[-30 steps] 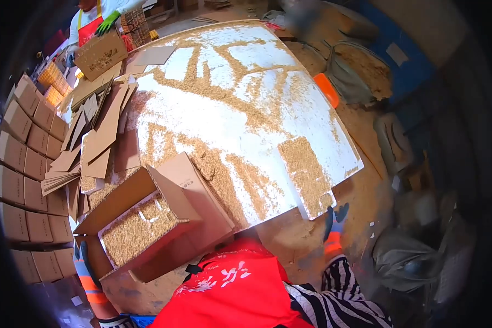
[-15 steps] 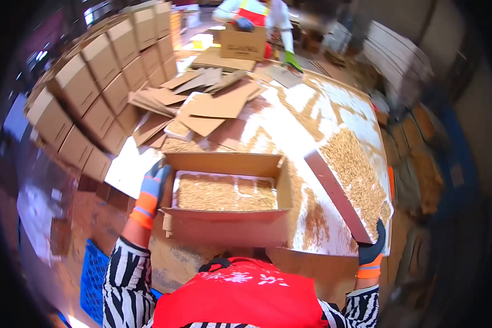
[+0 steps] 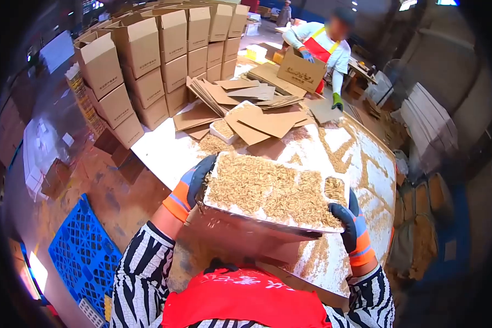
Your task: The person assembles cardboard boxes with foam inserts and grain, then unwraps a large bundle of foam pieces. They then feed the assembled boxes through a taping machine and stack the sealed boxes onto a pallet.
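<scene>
A white foam tray (image 3: 268, 191), filled with tan, grain-like loose material, is held up between my two gloved hands. My left hand (image 3: 201, 183) grips the tray's left end, its fingers wrapped round the edge and partly hidden. On the right end, my right hand (image 3: 351, 221) clasps the corner, with fingers over the rim. The tray hides part of what lies below it, including most of a cardboard box (image 3: 246, 235). Loose tan material (image 3: 333, 147) is spread over the white table (image 3: 161, 145).
Stacked cardboard boxes (image 3: 142, 46) line the left. Flat cardboard pieces (image 3: 268, 117) and a small filled tray (image 3: 222, 131) lie beyond my hands. Across the table, a person (image 3: 325, 44) holds a box (image 3: 300, 71). A blue plastic pallet (image 3: 87, 246) is at lower left.
My right hand has moved left and up from the right side with the filled tray. My left hand has left the open box's side and holds the tray's left end. The view has shifted.
</scene>
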Demonstrator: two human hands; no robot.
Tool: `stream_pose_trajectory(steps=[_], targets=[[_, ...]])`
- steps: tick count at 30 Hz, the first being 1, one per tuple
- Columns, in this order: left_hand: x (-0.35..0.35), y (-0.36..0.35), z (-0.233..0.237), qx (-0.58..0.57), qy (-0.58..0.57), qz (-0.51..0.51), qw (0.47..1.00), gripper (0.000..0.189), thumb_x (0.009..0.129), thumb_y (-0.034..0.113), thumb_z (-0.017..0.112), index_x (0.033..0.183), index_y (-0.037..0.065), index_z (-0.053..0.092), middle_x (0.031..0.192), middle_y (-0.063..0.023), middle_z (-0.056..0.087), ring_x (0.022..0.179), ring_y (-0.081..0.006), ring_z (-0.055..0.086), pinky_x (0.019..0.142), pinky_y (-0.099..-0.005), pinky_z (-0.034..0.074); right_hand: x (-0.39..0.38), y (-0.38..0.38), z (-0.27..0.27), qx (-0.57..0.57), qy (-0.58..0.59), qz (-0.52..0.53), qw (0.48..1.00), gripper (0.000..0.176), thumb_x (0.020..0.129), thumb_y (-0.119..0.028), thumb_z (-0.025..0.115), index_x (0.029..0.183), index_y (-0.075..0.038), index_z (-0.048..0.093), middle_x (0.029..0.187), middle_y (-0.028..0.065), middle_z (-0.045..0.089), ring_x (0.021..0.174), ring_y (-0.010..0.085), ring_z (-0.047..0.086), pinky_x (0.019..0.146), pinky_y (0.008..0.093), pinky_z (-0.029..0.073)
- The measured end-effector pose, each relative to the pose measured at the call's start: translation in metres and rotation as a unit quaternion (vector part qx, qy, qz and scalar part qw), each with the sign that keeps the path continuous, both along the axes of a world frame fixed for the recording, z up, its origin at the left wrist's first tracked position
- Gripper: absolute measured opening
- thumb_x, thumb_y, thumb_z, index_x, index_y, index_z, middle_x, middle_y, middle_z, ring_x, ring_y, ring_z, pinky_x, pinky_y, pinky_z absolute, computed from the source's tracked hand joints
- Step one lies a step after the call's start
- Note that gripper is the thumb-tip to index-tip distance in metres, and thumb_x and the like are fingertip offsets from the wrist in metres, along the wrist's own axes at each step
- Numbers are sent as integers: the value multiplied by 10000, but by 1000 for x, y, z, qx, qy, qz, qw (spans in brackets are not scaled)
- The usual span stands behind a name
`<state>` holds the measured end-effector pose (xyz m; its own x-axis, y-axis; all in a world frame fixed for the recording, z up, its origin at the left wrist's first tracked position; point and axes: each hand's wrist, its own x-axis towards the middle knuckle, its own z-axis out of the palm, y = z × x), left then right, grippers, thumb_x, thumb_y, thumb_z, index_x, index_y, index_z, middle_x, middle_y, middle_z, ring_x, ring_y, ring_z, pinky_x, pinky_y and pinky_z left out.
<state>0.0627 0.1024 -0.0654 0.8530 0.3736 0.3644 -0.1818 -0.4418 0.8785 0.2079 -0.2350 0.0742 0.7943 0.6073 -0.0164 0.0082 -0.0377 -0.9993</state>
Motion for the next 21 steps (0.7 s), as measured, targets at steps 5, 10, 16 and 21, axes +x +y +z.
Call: stream_pose_trajectory(steps=[5, 10, 16, 21], targets=[[16, 0, -11, -360, -5, 15, 933, 420, 910, 235, 500, 1233, -33, 467, 1236, -117, 509, 1126, -177, 466, 970, -277, 344, 11, 7, -2, -271, -232, 69, 932, 548, 788, -336, 649, 1188, 14, 511, 912, 145, 653, 838, 220, 638, 763, 324, 483], [7, -16, 21, -92, 45, 158, 982, 493, 845, 202, 592, 1260, -14, 437, 1245, -139, 495, 1132, -230, 471, 959, -307, 361, 19, 23, 11, -549, -341, 133, 752, 607, 720, -620, 583, 803, -19, 589, 806, 178, 644, 711, 308, 623, 687, 365, 480], [9, -47, 102, 464, 40, 192, 864, 571, 685, 205, 705, 1203, 85, 496, 1213, -159, 476, 1097, -353, 449, 936, -429, 356, 52, 7, -18, -328, -209, 43, 920, 492, 708, -394, 731, 956, -6, 559, 731, 122, 621, 604, 204, 621, 571, 313, 499], [37, -68, 120, 438, -7, -23, 899, 383, 701, 223, 704, 1046, 111, 580, 1066, -120, 554, 939, -300, 541, 800, -402, 432, 126, 14, 2, -175, -12, 54, 983, 252, 834, -164, 620, 1039, -27, 567, 725, 76, 609, 555, 138, 608, 440, 240, 477]])
